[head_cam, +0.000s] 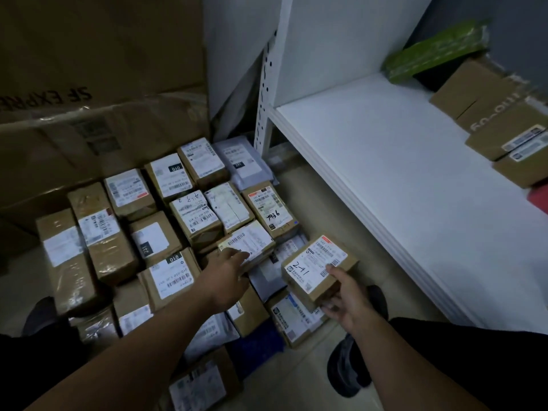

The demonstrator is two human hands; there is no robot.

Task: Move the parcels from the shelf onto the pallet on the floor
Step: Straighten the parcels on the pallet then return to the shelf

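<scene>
White shelf boards (385, 173) fill three o'clock, cardboard parcels (486, 105) at their far end; labelled parcels (181, 209) crowd the blue pallet (258, 342) toward nine. Near centre the left hand (228, 280) pinches a barcode parcel (246, 243), thumb on top, other fingers hidden; at five o'clock the right hand (347, 301) grips the parcel marked 241 (317, 262), thumb on its label, fingers curled underneath.

Worker in dark clothes: black trousers (462, 369) cover both legs, with a grey shoe (348, 370) showing a paler upper on the right foot and a dark shoe (41, 314) on the left. The forearms (154, 345) are bare along their visible length; left hand (228, 277) and right hand (347, 301) bare too.
</scene>
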